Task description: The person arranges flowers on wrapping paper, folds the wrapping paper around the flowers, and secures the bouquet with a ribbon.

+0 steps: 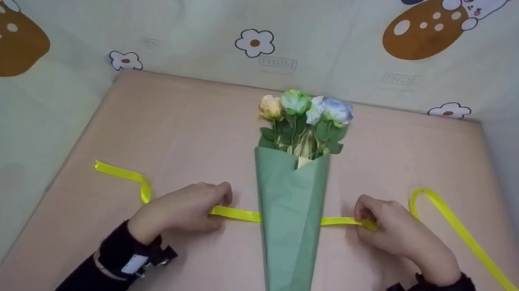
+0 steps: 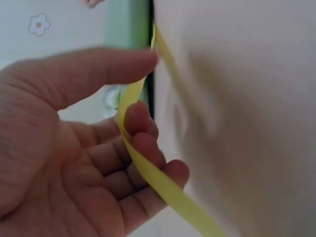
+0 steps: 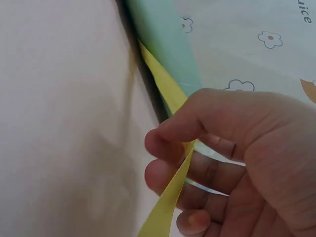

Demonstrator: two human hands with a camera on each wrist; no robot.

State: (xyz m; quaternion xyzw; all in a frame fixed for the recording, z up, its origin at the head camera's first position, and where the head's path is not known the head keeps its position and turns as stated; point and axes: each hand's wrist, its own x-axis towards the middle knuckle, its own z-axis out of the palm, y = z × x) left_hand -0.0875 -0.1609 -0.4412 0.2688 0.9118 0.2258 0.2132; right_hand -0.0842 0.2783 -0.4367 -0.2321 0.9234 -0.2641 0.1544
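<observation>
A bouquet wrapped in green paper (image 1: 286, 225) lies in the middle of the table, its flowers (image 1: 296, 103) pointing to the far edge. A yellow ribbon (image 1: 235, 214) passes beneath the wrap and comes out on both sides. On the left, my left hand (image 1: 188, 208) holds the ribbon, which runs between thumb and curled fingers (image 2: 143, 145) in the left wrist view. My right hand (image 1: 393, 227) pinches the ribbon's other side between thumb and forefinger, as the right wrist view shows. Both hands are close over the table, apart from the wrap.
The ribbon's left tail (image 1: 119, 172) lies beyond the left wrist. Its longer right tail (image 1: 475, 247) loops out toward the table's right edge. Behind the brown tabletop (image 1: 184, 123) hangs a pale sheet (image 1: 205, 14) printed with flowers and rabbits.
</observation>
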